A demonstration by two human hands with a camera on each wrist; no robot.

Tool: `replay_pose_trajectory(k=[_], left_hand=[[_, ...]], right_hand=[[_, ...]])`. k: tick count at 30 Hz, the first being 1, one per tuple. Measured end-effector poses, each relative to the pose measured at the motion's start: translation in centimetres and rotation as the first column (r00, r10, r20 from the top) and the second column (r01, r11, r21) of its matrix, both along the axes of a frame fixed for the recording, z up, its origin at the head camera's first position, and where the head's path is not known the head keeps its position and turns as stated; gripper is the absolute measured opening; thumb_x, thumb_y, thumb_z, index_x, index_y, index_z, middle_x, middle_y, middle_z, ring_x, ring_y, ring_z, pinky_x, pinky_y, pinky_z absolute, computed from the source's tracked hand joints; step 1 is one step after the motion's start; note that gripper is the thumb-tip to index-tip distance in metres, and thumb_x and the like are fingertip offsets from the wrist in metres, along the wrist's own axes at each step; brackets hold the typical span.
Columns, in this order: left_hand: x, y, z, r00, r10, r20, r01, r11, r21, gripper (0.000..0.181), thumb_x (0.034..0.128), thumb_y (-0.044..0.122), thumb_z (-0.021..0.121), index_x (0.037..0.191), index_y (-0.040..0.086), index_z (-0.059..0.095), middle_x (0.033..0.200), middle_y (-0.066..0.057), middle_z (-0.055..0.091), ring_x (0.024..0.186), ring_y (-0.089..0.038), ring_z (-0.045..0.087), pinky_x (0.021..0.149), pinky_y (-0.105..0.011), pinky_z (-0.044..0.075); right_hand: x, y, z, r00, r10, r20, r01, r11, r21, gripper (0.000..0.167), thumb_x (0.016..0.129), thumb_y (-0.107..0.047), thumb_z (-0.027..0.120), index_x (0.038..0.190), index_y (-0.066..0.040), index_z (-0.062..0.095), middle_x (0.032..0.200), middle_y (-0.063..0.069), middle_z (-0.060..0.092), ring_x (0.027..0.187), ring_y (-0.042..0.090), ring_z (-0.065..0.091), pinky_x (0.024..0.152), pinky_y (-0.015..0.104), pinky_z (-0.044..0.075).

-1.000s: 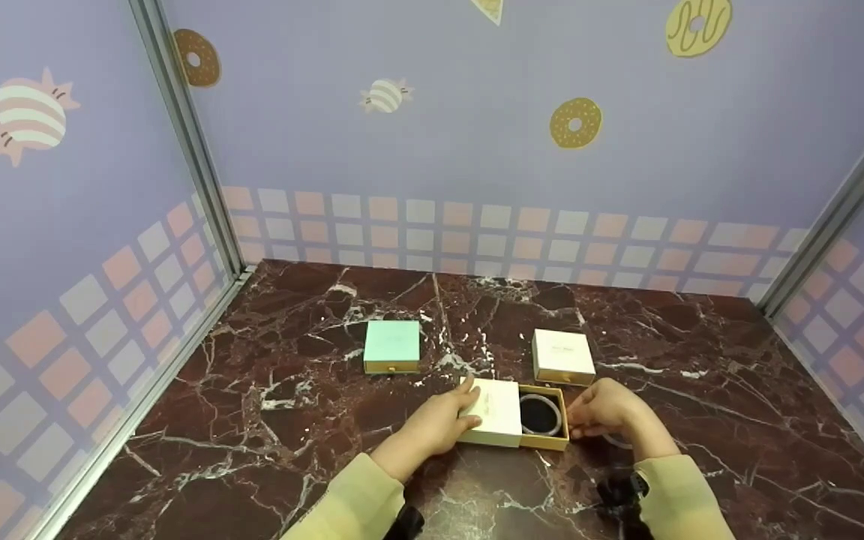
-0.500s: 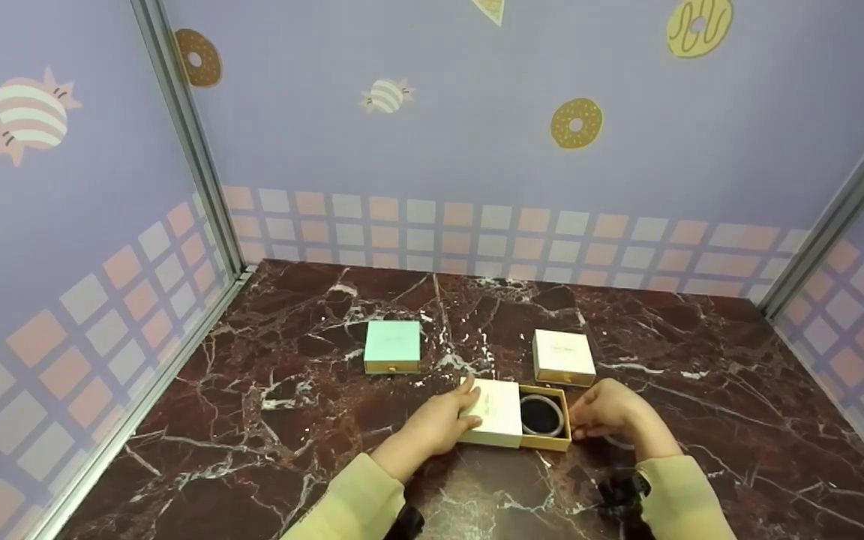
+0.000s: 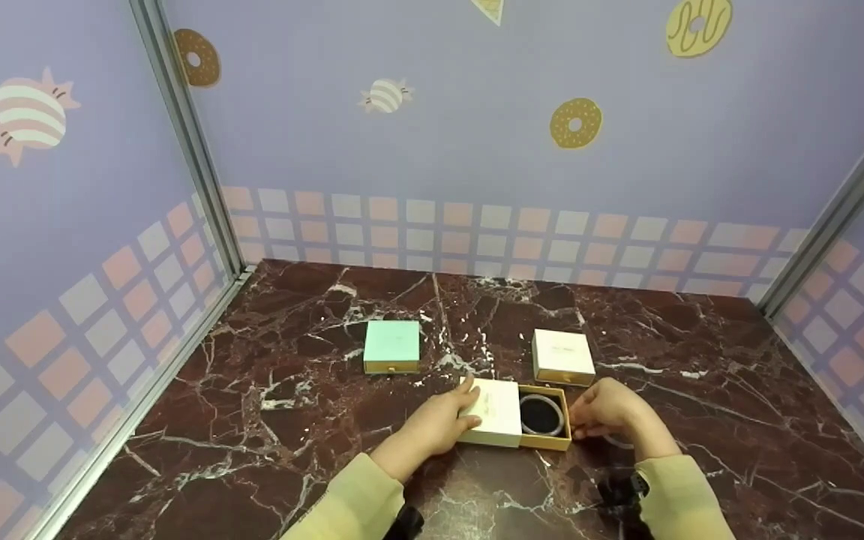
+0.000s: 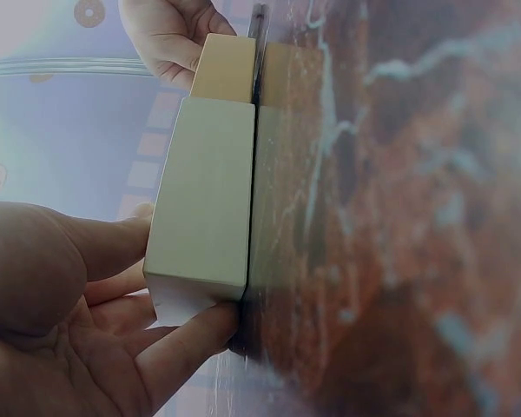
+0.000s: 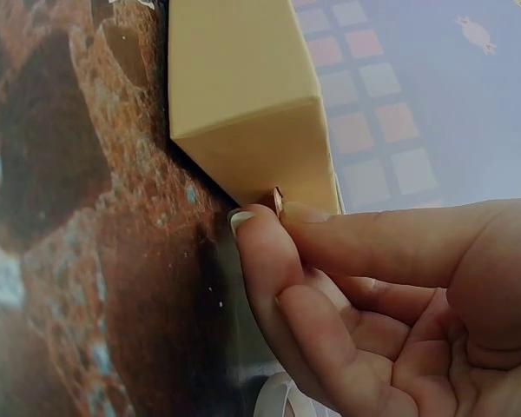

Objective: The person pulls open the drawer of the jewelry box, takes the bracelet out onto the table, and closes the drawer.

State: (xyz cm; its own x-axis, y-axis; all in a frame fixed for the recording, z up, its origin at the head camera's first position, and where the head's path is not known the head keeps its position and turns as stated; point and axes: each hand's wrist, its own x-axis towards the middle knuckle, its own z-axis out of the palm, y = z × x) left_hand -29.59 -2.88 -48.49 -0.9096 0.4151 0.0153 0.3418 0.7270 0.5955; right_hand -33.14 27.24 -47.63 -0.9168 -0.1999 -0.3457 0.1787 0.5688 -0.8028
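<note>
A cream jewelry box (image 3: 498,427) lies on the table with its yellow drawer (image 3: 552,442) pulled partway out to the right. Inside the drawer, a pale bangle (image 3: 559,415) rests on a black lining. My left hand (image 3: 433,421) grips the left end of the box's cream sleeve (image 4: 204,187). At the drawer's outer end, my right hand (image 3: 610,411) pinches a small pull tab (image 5: 278,200) between thumb and index finger. Another pale bangle (image 5: 273,400) lies on the table under the right hand, mostly hidden.
Behind the drawer box stand a closed mint-green box (image 3: 392,346) to the left and a closed cream box (image 3: 563,356) to the right. Purple patterned walls rise at the back and sides of the dark marbled table (image 3: 252,450).
The drawer has slid out very slightly to the right, with the right hand on its tab. The left hand and the other boxes have stayed in place.
</note>
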Motion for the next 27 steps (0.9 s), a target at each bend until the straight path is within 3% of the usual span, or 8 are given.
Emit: replay_pose_trajectory(k=[15, 27], left_hand=[[0.19, 0.02, 0.23, 1.0, -0.001, 0.011, 0.001, 1.0, -0.002, 0.058, 0.1014, 0.024, 0.064, 0.153, 0.004, 0.047, 0.168, -0.013, 0.032, 0.147, -0.038, 0.045, 0.122, -0.05, 0.039], [0.19, -0.01, 0.24, 1.0, -0.002, 0.008, 0.002, 1.0, 0.017, 0.058, 0.101, 0.023, 0.064, 0.153, 0.003, 0.048, 0.167, -0.014, 0.032, 0.147, -0.038, 0.044, 0.123, -0.05, 0.038]], right_hand=[[-0.05, 0.21, 0.06, 1.0, -0.006, -0.008, 0.006, 1.0, -0.003, 0.013, 0.09, 0.005, 0.068, 0.097, 0.013, 0.075, 0.075, 0.01, 0.077, 0.062, 0.013, 0.072, 0.059, 0.022, 0.062], [-0.44, 0.32, 0.84, 0.987, -0.061, -0.15, 0.062, 0.998, 0.006, 0.019, 0.092, -0.003, 0.073, 0.102, 0.013, 0.075, 0.079, 0.013, 0.079, 0.066, 0.008, 0.072, 0.058, 0.019, 0.059]])
